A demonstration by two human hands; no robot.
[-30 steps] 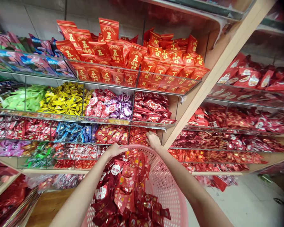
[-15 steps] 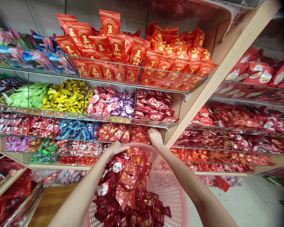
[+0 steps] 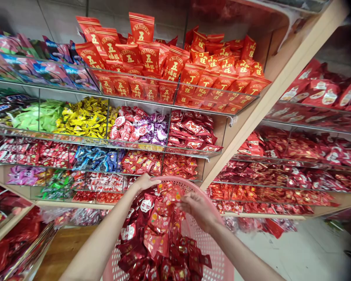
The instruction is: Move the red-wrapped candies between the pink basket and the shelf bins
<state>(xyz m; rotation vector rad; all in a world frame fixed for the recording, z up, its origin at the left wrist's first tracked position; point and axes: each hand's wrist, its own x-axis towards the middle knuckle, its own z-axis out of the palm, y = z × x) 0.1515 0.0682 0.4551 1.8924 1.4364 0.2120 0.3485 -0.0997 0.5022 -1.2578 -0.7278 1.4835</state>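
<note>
shelves (image 3: 240,128), r grip (image 3: 197,208) on red pack (image 3: 171,194) over basket (image 3: 207,248)

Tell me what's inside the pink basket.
The pink plastic basket holds a heap of red and gold foil packets; the heap covers the basket's floor, so anything beneath cannot be seen.

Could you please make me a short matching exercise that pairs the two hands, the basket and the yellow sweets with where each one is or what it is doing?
Column 1:
1. Left hand
2. Right hand
3. Pink perforated plastic basket
4. Yellow foil-wrapped sweets

Column 2:
A. Filled with red packets
B. In a shelf compartment beside pale green sweets
C. Curled over the basket's rim
D. Holding a red foil packet above the basket

Right pairs: 1-C, 2-D, 3-A, 4-B.
</note>
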